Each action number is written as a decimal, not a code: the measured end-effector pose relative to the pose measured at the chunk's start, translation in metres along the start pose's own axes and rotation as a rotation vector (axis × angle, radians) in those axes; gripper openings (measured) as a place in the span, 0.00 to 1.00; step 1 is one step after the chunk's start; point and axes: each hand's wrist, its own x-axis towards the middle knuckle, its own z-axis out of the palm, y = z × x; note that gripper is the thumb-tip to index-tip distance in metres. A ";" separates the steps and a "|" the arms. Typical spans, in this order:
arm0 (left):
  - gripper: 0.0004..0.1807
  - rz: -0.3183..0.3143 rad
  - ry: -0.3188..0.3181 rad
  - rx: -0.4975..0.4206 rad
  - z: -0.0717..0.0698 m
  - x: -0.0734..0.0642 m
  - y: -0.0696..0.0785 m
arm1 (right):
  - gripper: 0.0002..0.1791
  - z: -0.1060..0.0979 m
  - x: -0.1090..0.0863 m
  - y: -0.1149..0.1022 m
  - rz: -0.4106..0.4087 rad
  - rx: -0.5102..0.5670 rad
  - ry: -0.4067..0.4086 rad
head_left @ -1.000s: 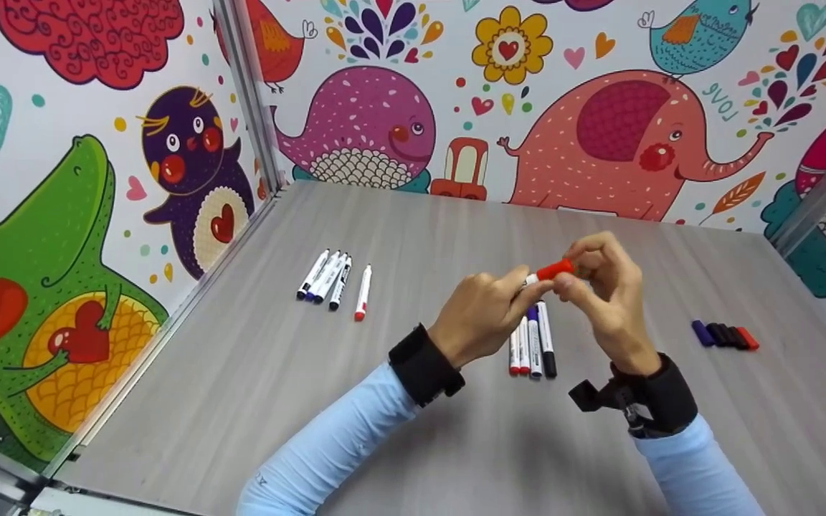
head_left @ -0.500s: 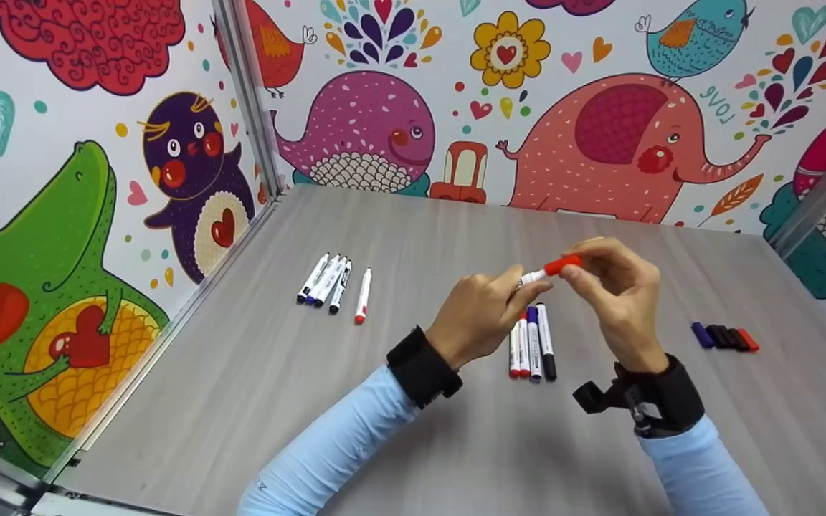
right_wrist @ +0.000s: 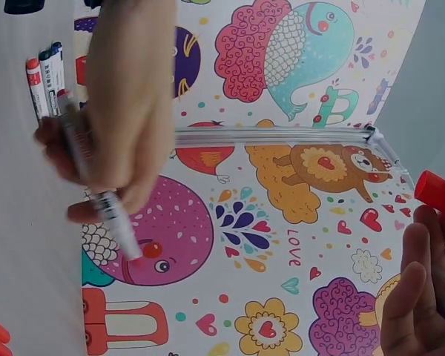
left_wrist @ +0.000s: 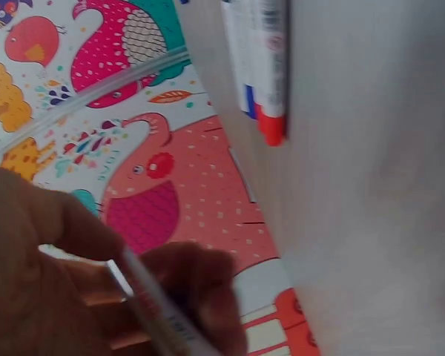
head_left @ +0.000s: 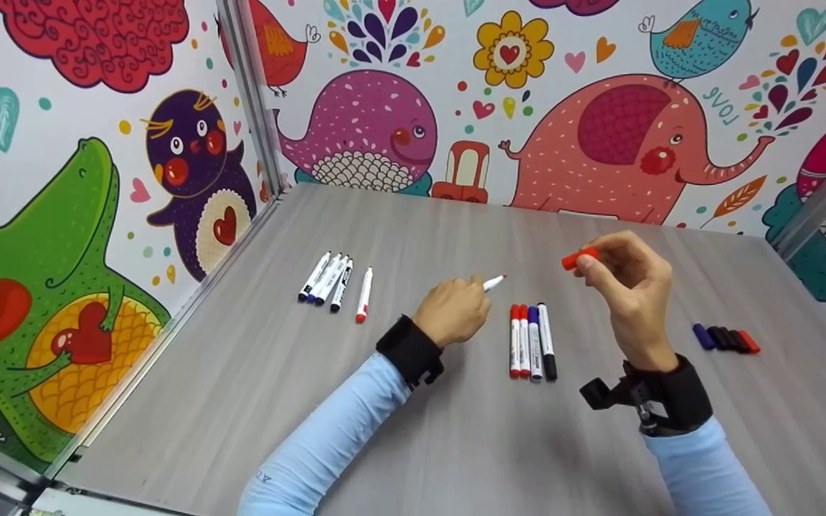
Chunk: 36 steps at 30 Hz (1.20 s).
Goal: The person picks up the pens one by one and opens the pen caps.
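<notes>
My left hand (head_left: 454, 309) grips an uncapped white marker (head_left: 495, 283) above the table, its red tip pointing right and away. In the left wrist view the printed barrel of this marker (left_wrist: 159, 308) lies between thumb and fingers. Off to the right, my right hand (head_left: 632, 294) pinches a red marker cap (head_left: 578, 258) between thumb and fingers. The open end of the cap (right_wrist: 439, 194) shows in the right wrist view, well apart from the marker. Below and between the hands lies a row of capped markers (head_left: 533, 342) in red, blue and black.
To the left on the grey table (head_left: 413, 430) lie several uncapped markers (head_left: 325, 279), with a lone red-ended marker (head_left: 364, 295) beside them. A short row of loose caps (head_left: 725, 337), purple, black and red, lies at the right. Patterned walls (head_left: 485, 115) bound the back and left.
The red cap has come off the marker. My left hand has moved left and down with the marker, while my right hand has shifted slightly right, holding the cap.
</notes>
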 end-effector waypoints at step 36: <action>0.05 -0.419 -0.034 0.110 0.000 0.006 -0.093 | 0.02 0.001 -0.001 0.006 0.045 -0.199 -0.111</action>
